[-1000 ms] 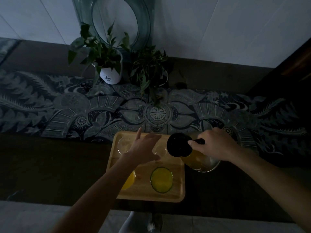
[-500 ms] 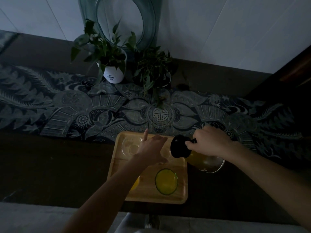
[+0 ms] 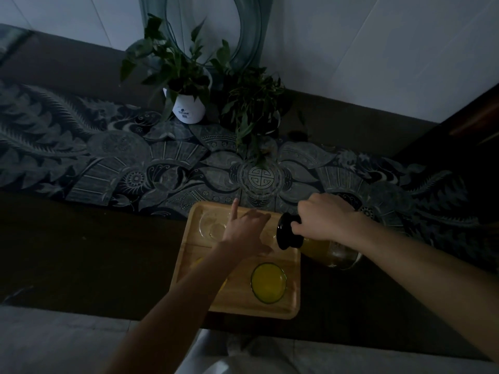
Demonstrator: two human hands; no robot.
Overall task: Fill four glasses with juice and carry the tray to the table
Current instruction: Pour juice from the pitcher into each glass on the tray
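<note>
On the tray (image 3: pixel 293 287), two filled glasses (image 3: pixel 268 282), one empty glass (image 3: pixel 212 227).

A wooden tray (image 3: pixel 293 298) is holding a juice-filled glass (image 3: pixel 268 282) at five o'clock and an empty glass (image 3: pixel 212 225) at eleven; the tilted jug (image 3: pixel 321 245) is lying at three o'clock.

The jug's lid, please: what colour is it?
Black, seen in the head view: the lid caps the juice jug.

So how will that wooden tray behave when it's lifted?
The wooden tray looks rigid, so probably no flex. The full glass sits near one corner, likely weighting that side. The smooth surface may let the clear empty glass slide if tilted.
</note>
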